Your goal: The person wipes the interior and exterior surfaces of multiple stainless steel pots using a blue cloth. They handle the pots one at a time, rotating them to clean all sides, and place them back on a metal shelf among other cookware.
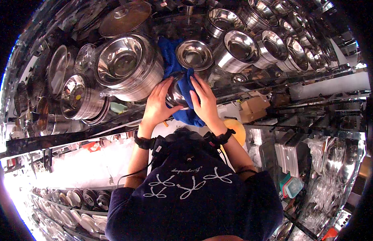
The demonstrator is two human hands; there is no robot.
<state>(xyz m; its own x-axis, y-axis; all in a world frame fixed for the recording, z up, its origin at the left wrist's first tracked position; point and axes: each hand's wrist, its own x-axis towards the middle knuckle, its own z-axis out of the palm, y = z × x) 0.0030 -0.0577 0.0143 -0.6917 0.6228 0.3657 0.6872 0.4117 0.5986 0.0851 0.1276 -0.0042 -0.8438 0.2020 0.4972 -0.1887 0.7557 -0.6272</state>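
A shiny metal bowl (175,94) is held between my two hands at the shelf's front edge. My left hand (158,102) grips its near side, with the thumb along the rim. A blue cloth (186,90) lies over the bowl's other side, pressed there by my right hand (204,101); part of the cloth hangs below the bowl. Just beyond, another metal bowl (194,55) stands on the shelf beside a second stretch of blue cloth (169,54). The underside of the held bowl is hidden.
Tall stacks of steel bowls (123,64) stand close to my left hand, more stacks (239,49) to the right. The dark shelf edge (114,123) runs across in front of me. Cardboard boxes (254,108) and a yellow round object (236,131) are lower right.
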